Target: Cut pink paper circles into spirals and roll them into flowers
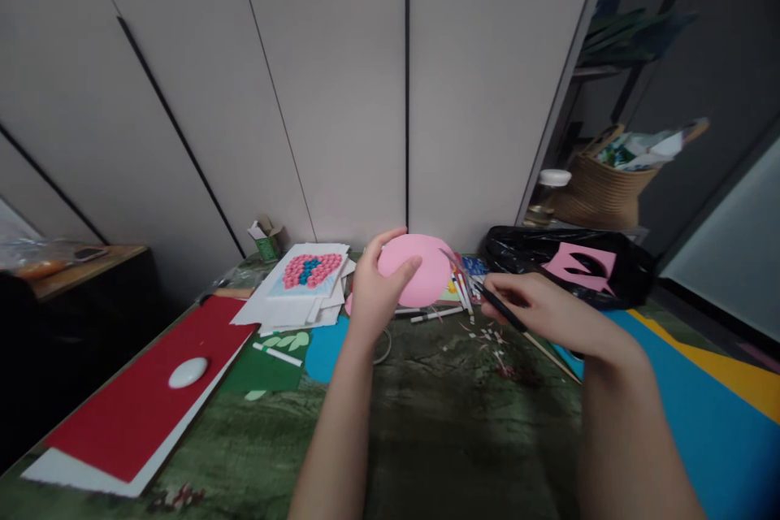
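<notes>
over the worktop (463,447), towards its far edge, we note left grip (378,284) holding pink paper (430,272), already rounded; right grip (533,302) holding scissors (503,307); remaining trimming unclear.

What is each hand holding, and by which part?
Left hand: rounded pink paper, by its left side. Right hand: scissors, by the black handle.

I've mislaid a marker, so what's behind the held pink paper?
White pens show past the lower right edge of the pink paper. Most fingers of the left hand, and whatever else lies directly behind, are covered.
</notes>
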### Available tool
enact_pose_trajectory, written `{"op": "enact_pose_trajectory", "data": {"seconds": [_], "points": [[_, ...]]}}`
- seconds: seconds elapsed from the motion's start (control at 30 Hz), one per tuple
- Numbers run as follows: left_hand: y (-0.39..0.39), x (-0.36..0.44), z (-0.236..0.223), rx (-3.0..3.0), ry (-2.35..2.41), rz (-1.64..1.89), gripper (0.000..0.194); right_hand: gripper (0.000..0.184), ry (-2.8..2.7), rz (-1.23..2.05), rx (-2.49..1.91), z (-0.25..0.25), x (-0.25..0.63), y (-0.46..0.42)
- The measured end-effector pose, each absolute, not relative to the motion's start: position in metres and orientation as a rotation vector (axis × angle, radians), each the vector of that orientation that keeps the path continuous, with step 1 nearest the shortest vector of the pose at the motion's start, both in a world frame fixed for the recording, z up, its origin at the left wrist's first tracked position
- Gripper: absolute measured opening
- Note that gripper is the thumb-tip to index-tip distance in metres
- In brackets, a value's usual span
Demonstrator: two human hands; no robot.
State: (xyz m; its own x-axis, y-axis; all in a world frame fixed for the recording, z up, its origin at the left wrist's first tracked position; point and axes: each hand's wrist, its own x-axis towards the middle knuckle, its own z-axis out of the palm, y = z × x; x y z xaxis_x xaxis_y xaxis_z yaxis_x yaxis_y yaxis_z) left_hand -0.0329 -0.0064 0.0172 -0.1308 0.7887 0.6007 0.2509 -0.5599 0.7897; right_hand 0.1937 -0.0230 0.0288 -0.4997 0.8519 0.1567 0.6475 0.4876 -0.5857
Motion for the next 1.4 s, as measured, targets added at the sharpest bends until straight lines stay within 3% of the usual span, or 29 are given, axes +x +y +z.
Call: {"op": "enact_pose_trajectory", "data": {"seconds": [1.4], "points": [[-0.0074, -0.0344, 0.0185, 1.757, 1.159, 1.748, 0.039, 0.027, -2.325, 0.606, -1.264, 0.0281, 0.1934, -0.0204]]}}
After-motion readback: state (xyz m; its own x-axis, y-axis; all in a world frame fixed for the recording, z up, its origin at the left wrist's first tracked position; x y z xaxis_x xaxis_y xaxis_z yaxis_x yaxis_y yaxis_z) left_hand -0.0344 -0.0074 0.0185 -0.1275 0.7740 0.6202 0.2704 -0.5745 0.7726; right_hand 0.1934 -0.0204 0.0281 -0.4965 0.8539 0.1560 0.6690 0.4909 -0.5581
